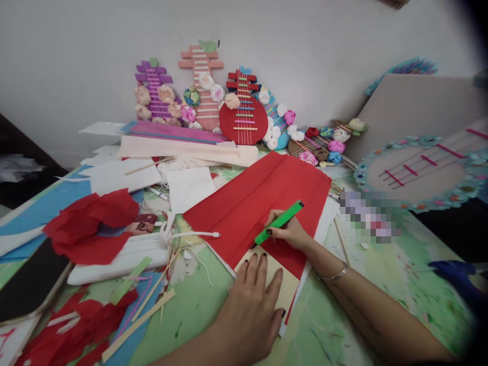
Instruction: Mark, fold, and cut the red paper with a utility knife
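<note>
A green marker (pixel 278 223) is gripped in my right hand (pixel 292 233), its dark tip down at the upper edge of a cream paper square (pixel 287 279). That square lies on a large sheet of red paper (pixel 263 188), which has fold lines and white paper beneath it. My left hand (pixel 253 302) rests flat on the cream square with the fingers stretched out, covering much of it. The marker's tip meets the spot where cream and red paper border each other; whether it has left a line I cannot make out.
Paper instruments, including a red one (pixel 244 119), lean against the wall. Crumpled red paper (pixel 91 223), a white cable (pixel 194 234), a dark flat object (pixel 32 279) and paper strips (pixel 139 325) lie left. A flower-edged paper instrument (pixel 415 173) stands right, near blue-handled scissors (pixel 457 277).
</note>
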Action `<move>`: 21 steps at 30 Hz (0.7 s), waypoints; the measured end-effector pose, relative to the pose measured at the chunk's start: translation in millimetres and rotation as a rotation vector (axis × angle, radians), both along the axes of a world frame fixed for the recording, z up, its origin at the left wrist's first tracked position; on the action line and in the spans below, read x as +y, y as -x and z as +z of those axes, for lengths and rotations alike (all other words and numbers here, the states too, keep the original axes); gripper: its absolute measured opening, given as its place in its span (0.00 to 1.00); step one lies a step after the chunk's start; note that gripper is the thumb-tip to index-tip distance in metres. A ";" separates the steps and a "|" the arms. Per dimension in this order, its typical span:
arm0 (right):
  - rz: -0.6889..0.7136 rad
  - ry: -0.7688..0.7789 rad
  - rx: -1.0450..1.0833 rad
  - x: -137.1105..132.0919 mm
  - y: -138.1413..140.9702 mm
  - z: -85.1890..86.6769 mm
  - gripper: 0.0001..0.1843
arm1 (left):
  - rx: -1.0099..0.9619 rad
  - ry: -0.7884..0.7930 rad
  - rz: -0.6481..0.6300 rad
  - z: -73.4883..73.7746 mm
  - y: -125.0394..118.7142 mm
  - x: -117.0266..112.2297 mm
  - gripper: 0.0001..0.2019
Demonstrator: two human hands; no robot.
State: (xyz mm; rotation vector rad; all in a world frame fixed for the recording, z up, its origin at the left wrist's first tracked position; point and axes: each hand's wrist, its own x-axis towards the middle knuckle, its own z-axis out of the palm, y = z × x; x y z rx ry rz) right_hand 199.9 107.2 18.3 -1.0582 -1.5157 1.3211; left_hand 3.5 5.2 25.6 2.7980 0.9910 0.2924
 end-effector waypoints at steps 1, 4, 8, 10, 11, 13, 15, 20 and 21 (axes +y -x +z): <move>-0.006 0.004 -0.007 -0.2 0.5 1.0 0.16 | -0.002 -0.006 -0.001 -0.4 -0.1 -0.2 0.28; -0.016 0.002 -0.028 -1.0 2.3 3.7 0.16 | -0.006 -0.016 0.002 -1.5 0.2 -0.8 0.28; -0.021 -0.003 -0.017 -0.8 2.3 3.1 0.15 | -0.005 -0.023 -0.002 -0.9 0.9 -0.8 0.28; -0.027 0.007 -0.010 -0.3 1.3 1.4 0.16 | -0.002 -0.021 -0.002 0.4 1.0 -0.4 0.28; -0.030 0.007 -0.011 0.1 0.8 0.6 0.16 | 0.001 -0.016 -0.003 1.1 0.9 -0.2 0.28; -0.037 -0.008 -0.016 0.7 -0.2 -0.1 0.15 | 0.006 -0.008 -0.001 1.9 0.7 0.1 0.28; -0.037 -0.032 -0.020 1.3 -0.7 0.3 0.14 | 0.006 -0.007 -0.003 1.6 0.6 0.2 0.29; -0.038 -0.056 -0.040 2.4 -1.3 1.0 0.14 | 0.007 0.006 -0.010 -2.1 0.7 -0.4 0.29; -0.043 -0.060 -0.043 2.6 -1.5 0.5 0.14 | 0.009 0.012 -0.013 -2.6 0.8 -0.6 0.29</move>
